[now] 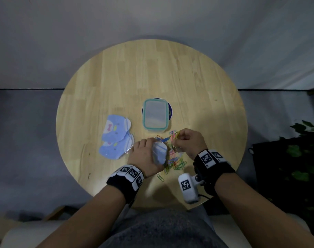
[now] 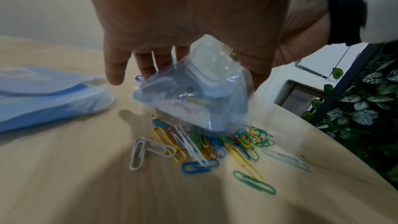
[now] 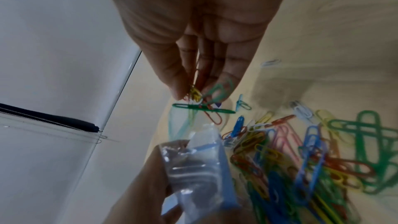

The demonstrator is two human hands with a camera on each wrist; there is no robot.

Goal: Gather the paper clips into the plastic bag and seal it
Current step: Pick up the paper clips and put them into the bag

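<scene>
Early stage: left hand [image 1: 146,154] grips the plastic bag [image 1: 159,152], unsealed; right hand [image 1: 189,140] pinches several paper clips [image 3: 202,101] above it; most clips [image 1: 175,162] remain near the worktop's [image 1: 152,72] front edge.

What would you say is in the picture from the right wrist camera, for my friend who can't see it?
A right hand pinches a small bunch of colored paper clips just above a small clear plastic bag gripped by the left hand. Beside them, a heap of loose paper clips in many colors lies on the pale wooden table.
</scene>
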